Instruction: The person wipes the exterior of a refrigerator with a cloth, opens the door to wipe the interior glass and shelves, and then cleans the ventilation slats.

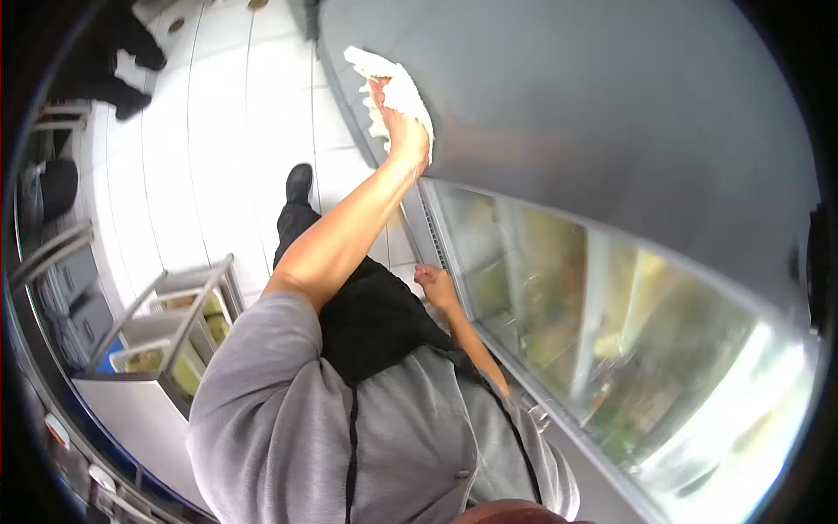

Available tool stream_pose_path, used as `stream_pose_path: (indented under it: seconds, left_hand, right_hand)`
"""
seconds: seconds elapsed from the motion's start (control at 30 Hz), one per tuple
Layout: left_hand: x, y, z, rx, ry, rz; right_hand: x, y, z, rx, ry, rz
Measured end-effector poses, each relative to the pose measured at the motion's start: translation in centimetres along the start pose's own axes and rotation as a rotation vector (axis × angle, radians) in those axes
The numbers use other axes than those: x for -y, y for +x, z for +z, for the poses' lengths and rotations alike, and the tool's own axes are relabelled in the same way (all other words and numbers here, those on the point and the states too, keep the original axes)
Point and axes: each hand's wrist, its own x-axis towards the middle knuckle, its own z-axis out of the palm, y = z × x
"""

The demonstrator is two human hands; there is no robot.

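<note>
My left hand [405, 131] reaches far forward, its fingers wrapped in a crumpled white cloth [408, 94]. The cloth lies against the smooth grey panel [559, 96], close to its left edge. Lower down, my right hand [434, 285] hangs beside my black apron [375, 314] with its fingers curled in and no object showing in them. It is near the frame of a glass-fronted cabinet [541, 279], whose fogged glass blurs the yellowish and green contents behind it.
White floor tiles [218, 105] stretch out to the left. A metal rack with food tubs [170, 354] stands at my left side. Steel counters and drawers [78, 288] line the far left. At the top left, another person's dark legs and shoes [131, 100] are visible.
</note>
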Motion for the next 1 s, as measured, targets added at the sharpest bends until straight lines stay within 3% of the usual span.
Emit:
stream_pose_path:
  seconds: [0.1,0.17,0.23,0.33,0.43,0.47,0.53,0.6,0.7,0.73,0.77,0.83,0.9,1.0]
  left_hand:
    - [-2.8,-3.7,2.9,0.209,0.295,0.426]
    - [-5.6,-6.0,5.2,0.228,0.408,0.694]
    - [-8.2,-6.6,8.1,0.314,0.329,0.851]
    - [-14.7,-7.9,11.8,0.460,0.478,1.405]
    - [-18.5,-7.3,14.6,0.648,0.421,1.696]
    - [-20.4,-8.7,16.9,0.508,0.385,1.800]
    - [-20.2,-9.8,17.3,0.403,0.408,1.789]
    - [-14.5,-9.7,11.5,0.470,0.548,1.534]
    - [-5.0,-6.8,3.5,0.515,0.728,1.391]
    - [-5.5,-6.6,2.2,0.745,0.802,1.197]
    - [-6.9,-7.9,3.5,0.600,0.779,1.333]
    - [-7.7,-7.8,4.5,0.747,0.611,0.955]
    - [-11.8,-8.8,7.7,0.725,0.651,1.235]
    - [-17.7,-10.8,13.1,0.708,0.646,1.441]
  right_hand:
    - [1.3,0.7,-1.1,-0.075,-0.082,-0.106]
    - [0.8,1.2,-1.4,-0.097,-0.065,-0.099]
    - [1.3,1.4,-1.7,-0.136,-0.039,-0.124]
    - [0.8,1.4,-1.7,-0.139,-0.014,-0.126]
    - [-0.8,2.3,-0.5,-0.144,0.002,-0.130]
    - [-0.6,1.7,-0.4,-0.162,-0.018,-0.130]
    - [-1.1,2.1,0.2,-0.171,0.030,-0.126]
    - [-2.0,1.6,1.1,-0.184,0.050,-0.132]
    - [-2.2,1.0,1.2,-0.167,-0.039,-0.178]
    - [-2.9,1.4,1.8,-0.177,-0.051,-0.193]
    - [-3.2,1.8,2.2,-0.186,0.005,-0.208]
    - [-3.0,1.7,2.5,-0.209,0.095,-0.236]
    - [-1.7,1.9,2.1,-0.243,0.174,-0.270]
    - [5.7,-1.0,-2.2,-0.359,0.178,-0.356]
